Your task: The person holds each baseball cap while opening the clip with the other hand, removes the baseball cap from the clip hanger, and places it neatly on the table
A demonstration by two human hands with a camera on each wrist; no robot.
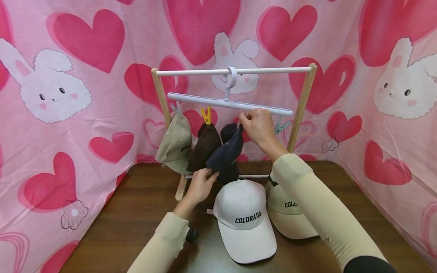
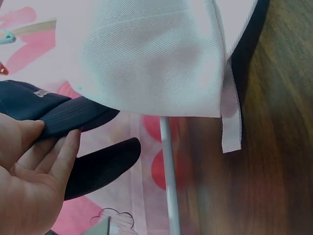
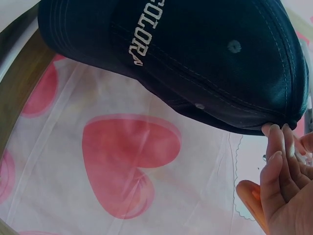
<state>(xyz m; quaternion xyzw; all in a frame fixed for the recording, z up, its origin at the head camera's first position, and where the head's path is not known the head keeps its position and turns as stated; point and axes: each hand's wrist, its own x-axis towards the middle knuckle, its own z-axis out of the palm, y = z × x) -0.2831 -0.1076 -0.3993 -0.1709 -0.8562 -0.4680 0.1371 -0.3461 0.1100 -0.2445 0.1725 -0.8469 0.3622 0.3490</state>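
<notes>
A navy cap (image 1: 227, 151) with pale lettering hangs tilted under the white hanger (image 1: 218, 101). My left hand (image 1: 201, 184) pinches its brim (image 2: 73, 117), thumb above and fingers below. At the crown's top, my right hand (image 1: 257, 127) pinches a small pinkish clothespin (image 1: 239, 123), mostly hidden by the fingers. In the right wrist view, those fingertips touch the navy crown (image 3: 215, 63). To the left, a beige cap (image 1: 175, 142) hangs from a grey clothespin (image 1: 176, 109), and a dark brown cap (image 1: 206, 146) from a yellow clothespin (image 1: 206, 115).
The hanger hooks over the white rod (image 1: 191, 72) of a wooden-legged rack. A teal clothespin (image 1: 281, 127) hangs at its right end. On the brown table (image 1: 136, 212) lie a white COLORADO cap (image 1: 240, 212) and a beige cap (image 1: 290, 218), partly behind my right sleeve.
</notes>
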